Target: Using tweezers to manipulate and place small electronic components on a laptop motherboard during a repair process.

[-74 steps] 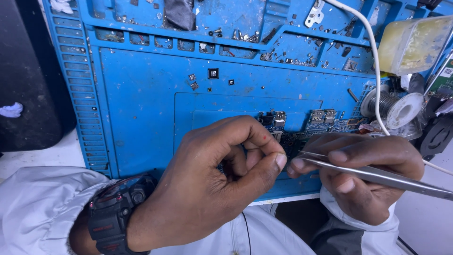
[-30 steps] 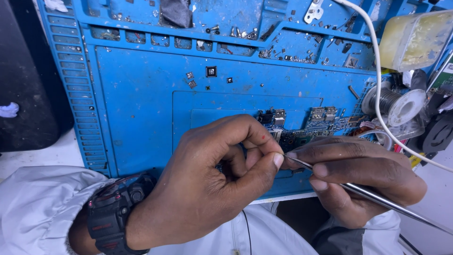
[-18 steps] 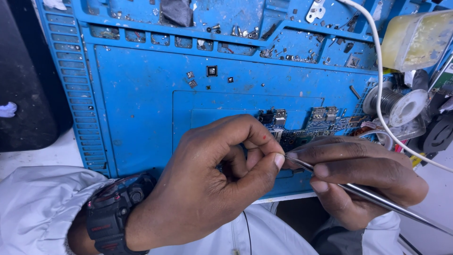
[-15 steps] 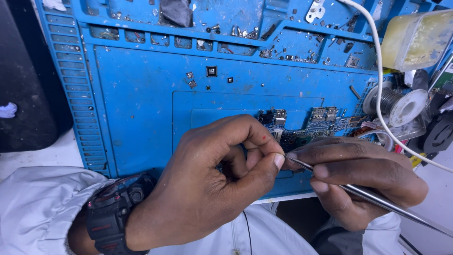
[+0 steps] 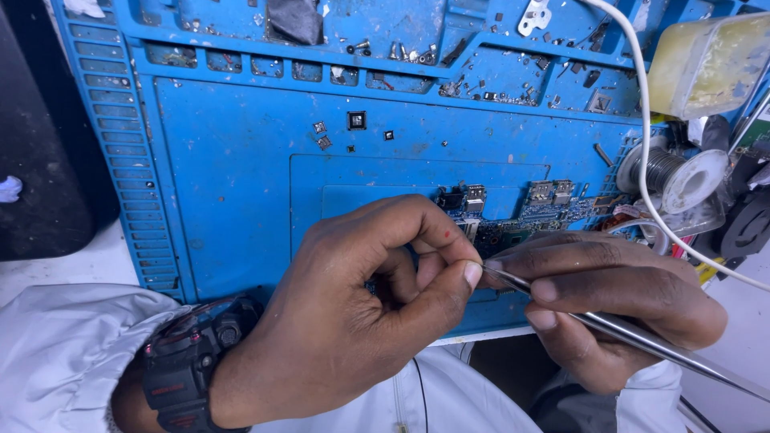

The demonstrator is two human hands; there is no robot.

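Broadly, a blue work mat (image 5: 241, 200) covers the white counter (image 5: 72, 265), and everything sits relative to it. Near the mat's front edge lies a circuit board (image 5: 553, 212), long axis left-right. Just in front of the board, the left hand (image 5: 353, 321) is curled, thumb pinched to forefinger; what it grips is hidden. The right hand (image 5: 618, 305) is closed on tweezers (image 5: 634, 337), whose tip meets that pinch.

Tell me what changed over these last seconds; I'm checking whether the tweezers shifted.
The right hand slid slightly left and re-angled the metal tweezers, bringing their tips up to the left hand's thumb tip. Nothing was picked up or released. The left hand stayed curled over the circuit board, and the blue mat and its parts kept their places.
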